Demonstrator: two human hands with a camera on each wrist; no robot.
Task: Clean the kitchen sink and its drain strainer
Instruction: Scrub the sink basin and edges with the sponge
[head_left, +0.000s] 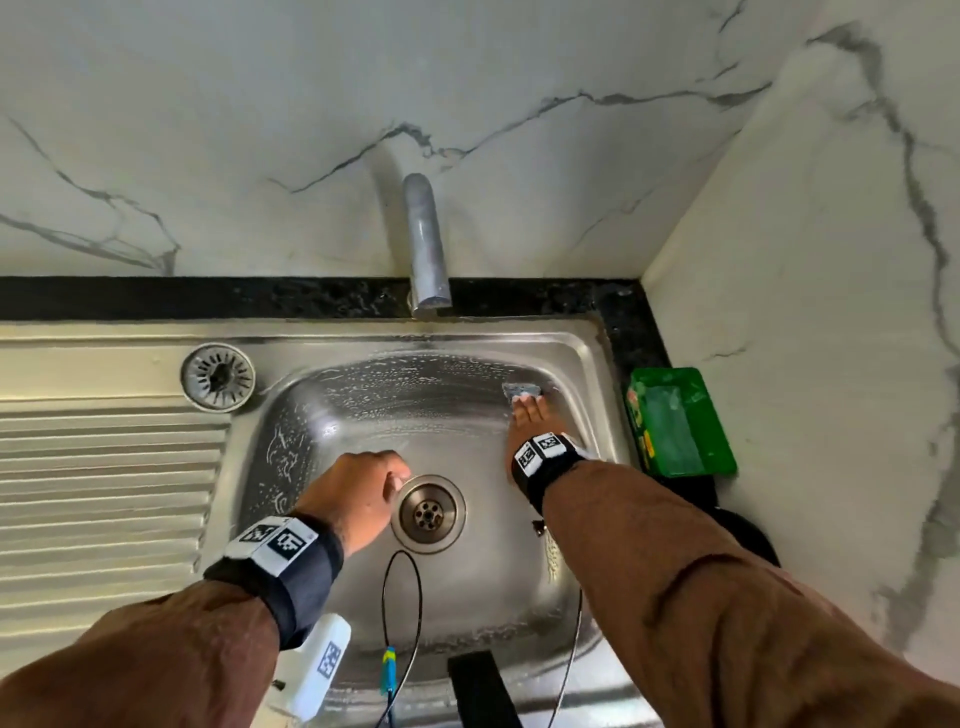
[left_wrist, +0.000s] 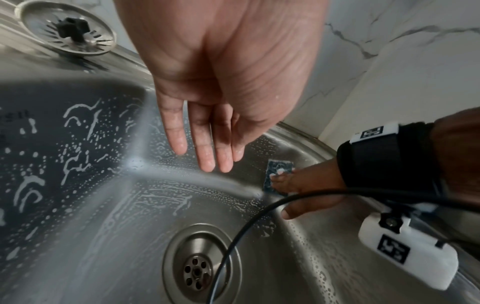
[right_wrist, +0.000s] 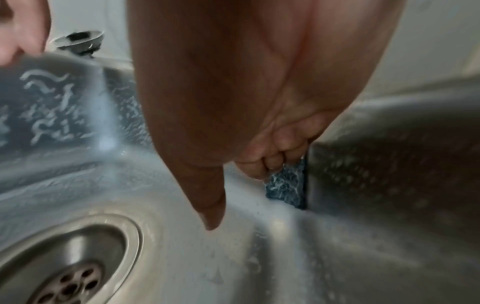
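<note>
The steel sink basin (head_left: 363, 415) is streaked with soap suds. Its open drain (head_left: 427, 513) sits at the bottom, and the drain strainer (head_left: 218, 376) lies out on the rim at the basin's far-left corner. My right hand (head_left: 527, 402) presses a blue scrub pad (head_left: 522, 389) against the far-right wall. In the right wrist view its fingers (right_wrist: 275, 162) curl over the scrub pad (right_wrist: 287, 185), thumb held apart. My left hand (head_left: 387, 480) hovers empty just left of the drain. Its fingers (left_wrist: 205, 148) hang straight and wet.
A metal faucet (head_left: 426, 244) juts from the marble wall over the basin's back edge. A green soap box (head_left: 678, 421) stands on the counter right of the sink. The ridged drainboard (head_left: 104, 493) runs left. A thin black cable (head_left: 402, 597) loops over the basin's near side.
</note>
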